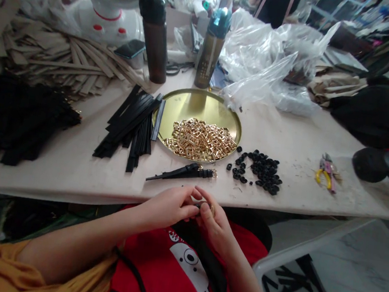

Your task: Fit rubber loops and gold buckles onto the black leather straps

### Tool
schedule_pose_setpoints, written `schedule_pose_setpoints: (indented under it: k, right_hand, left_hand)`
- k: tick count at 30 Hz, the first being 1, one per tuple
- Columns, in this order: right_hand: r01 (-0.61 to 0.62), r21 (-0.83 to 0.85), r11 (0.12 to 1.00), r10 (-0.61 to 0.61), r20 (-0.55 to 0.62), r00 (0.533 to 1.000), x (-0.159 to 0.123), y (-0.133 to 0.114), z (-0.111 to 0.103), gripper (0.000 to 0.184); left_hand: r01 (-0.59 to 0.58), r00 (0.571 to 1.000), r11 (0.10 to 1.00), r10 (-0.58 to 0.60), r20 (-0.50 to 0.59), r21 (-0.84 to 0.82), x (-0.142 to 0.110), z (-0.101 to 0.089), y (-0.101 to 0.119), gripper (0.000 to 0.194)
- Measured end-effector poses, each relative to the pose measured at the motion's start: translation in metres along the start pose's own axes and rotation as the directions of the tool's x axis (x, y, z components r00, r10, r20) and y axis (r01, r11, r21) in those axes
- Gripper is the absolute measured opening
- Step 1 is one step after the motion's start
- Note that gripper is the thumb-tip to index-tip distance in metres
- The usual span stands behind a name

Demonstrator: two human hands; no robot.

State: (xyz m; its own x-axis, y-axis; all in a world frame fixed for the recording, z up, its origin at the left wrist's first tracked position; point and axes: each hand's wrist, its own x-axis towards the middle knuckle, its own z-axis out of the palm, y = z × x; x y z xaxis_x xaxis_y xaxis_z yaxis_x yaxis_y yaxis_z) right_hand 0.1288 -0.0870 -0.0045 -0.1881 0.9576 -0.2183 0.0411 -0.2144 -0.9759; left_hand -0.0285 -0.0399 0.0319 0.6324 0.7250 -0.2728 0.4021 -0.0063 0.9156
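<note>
Your left hand and right hand meet in front of the desk, just off its near edge. Both have their fingers bent in and nearly closed, thumbs pinching a small dark piece between them. Your fingers cover most of that piece, so you cannot tell its shape. A gold-coloured glint shows at your right fingers, too small to make out. A dark band crosses your red apron below; whether it joins the piece is hidden. Your hands also sit close to the apron's white print, its marks too small to read.

On the desk just beyond lies a bundle of black straps with gold ends. Behind it, gold buckles heap in the round tray; black loops scatter to its right, black strips fan out to its left. The speckled pattern on the blue-topped bottle is unreadable. The fan is cut off above, and the black heap at the left edge.
</note>
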Motion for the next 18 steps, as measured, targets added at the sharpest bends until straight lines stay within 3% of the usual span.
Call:
schedule_pose_setpoints:
  k: [3, 4, 6, 8, 11, 14, 17, 18]
  right_hand:
    - [0.072, -0.220, 0.973, -0.106, -0.147, 0.983, 0.029, -0.005, -0.007, 0.048]
    - [0.090, -0.378, 0.921, -0.181, -0.212, 0.960, 0.038, -0.006, -0.010, 0.049]
    - [0.077, -0.701, 0.709, -0.384, -0.292, 0.876, 0.054, -0.003, -0.017, 0.050]
    - [0.113, -0.871, 0.479, -0.539, -0.190, 0.821, 0.063, 0.006, -0.022, 0.045]
    - [0.190, -0.942, 0.275, -0.662, -0.042, 0.749, 0.065, 0.026, -0.024, 0.040]
    - [0.200, -0.951, 0.237, -0.748, -0.048, 0.662, 0.063, 0.039, -0.023, 0.040]
    - [0.204, -0.950, 0.236, -0.767, -0.053, 0.640, 0.062, 0.040, -0.022, 0.038]
    - [0.209, -0.950, 0.232, -0.768, -0.047, 0.638, 0.063, 0.040, -0.022, 0.037]
  left_hand:
    - [-0.006, 0.980, 0.974, 0.051, -0.194, 0.226, 0.016, -0.011, -0.001, 0.021]
    - [0.005, 0.963, 0.950, 0.079, -0.256, 0.312, 0.022, -0.015, -0.003, 0.019]
    - [0.006, 0.936, 0.887, 0.158, -0.314, 0.462, 0.032, -0.023, -0.008, 0.017]
    - [0.012, 0.908, 0.811, 0.237, -0.346, 0.585, 0.036, -0.033, -0.015, 0.017]
    - [0.095, 0.854, 0.739, 0.285, -0.436, 0.667, 0.030, -0.057, -0.025, 0.020]
    - [0.321, 0.785, 0.634, 0.237, -0.572, 0.703, 0.015, -0.095, -0.036, 0.022]
    - [0.591, 0.642, 0.545, 0.128, -0.756, 0.595, 0.005, -0.135, -0.048, 0.023]
    - [0.641, 0.616, 0.537, 0.066, -0.785, 0.548, 0.004, -0.146, -0.051, 0.022]
